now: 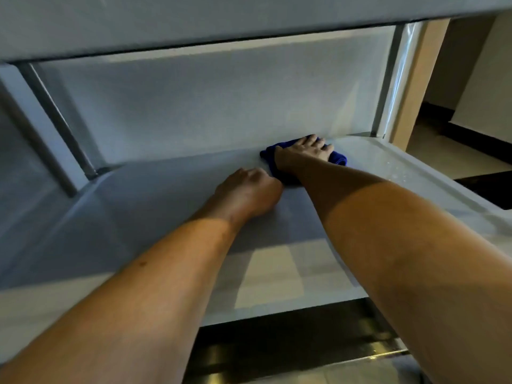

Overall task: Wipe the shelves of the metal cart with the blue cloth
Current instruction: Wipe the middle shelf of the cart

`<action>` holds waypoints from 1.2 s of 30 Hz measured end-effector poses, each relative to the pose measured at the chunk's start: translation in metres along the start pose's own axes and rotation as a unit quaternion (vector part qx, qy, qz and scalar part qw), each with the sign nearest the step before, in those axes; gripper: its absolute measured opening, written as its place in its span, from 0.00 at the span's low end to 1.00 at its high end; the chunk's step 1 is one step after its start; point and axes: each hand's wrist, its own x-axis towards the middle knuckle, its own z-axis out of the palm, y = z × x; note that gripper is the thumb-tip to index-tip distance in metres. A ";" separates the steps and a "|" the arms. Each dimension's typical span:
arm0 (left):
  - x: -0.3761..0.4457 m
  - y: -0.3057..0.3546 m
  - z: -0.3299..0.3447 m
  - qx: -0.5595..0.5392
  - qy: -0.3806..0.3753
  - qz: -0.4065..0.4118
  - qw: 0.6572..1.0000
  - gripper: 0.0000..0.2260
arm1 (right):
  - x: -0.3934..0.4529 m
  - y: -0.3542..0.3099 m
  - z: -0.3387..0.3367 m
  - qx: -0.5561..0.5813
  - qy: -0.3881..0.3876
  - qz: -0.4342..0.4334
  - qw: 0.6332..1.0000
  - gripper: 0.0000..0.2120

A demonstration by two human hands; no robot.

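The cloth [336,157] is bunched on the shelf [155,206], deep inside the cart near its far right corner, close to where the shelf meets the back panel [207,106]. The right hand [303,152] lies flat on top of it, fingers spread and fairly straight, pressing it down; blue shows on both sides of the hand. The left hand [248,194] rests on the shelf just beside the cloth, on its near left side, its grip curled into a loose fist with nothing in it. Both bare forearms reach in from the near edge. An upper shelf [194,20] hangs overhead. A post [399,79] stands at the right corner, another post [55,117] at the left. Beyond the right post is a tan wall [418,87].
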 end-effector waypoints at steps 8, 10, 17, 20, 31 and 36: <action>0.006 -0.006 0.000 0.031 -0.011 0.016 0.999 0.30 | -0.060 0.039 -0.006 -0.027 0.004 -0.051 0.998 0.41; 0.005 -0.004 0.001 0.016 -0.001 0.001 1.000 0.24 | -0.081 0.051 -0.008 -0.031 0.006 -0.063 0.998 0.41; 0.010 0.013 -0.010 -0.041 0.003 -0.102 0.994 0.35 | -0.140 0.083 -0.012 -0.050 0.008 -0.061 0.997 0.42; 0.003 0.028 -0.002 0.024 0.002 -0.101 0.995 0.40 | -0.162 0.095 -0.013 -0.060 0.001 -0.052 0.997 0.42; -0.029 0.072 0.023 0.123 -0.029 -0.094 0.988 0.43 | -0.220 0.173 -0.029 -0.050 0.021 0.037 0.998 0.44; -0.023 0.074 0.020 0.087 -0.039 -0.098 0.991 0.43 | -0.218 0.191 -0.033 -0.055 0.016 0.090 0.994 0.46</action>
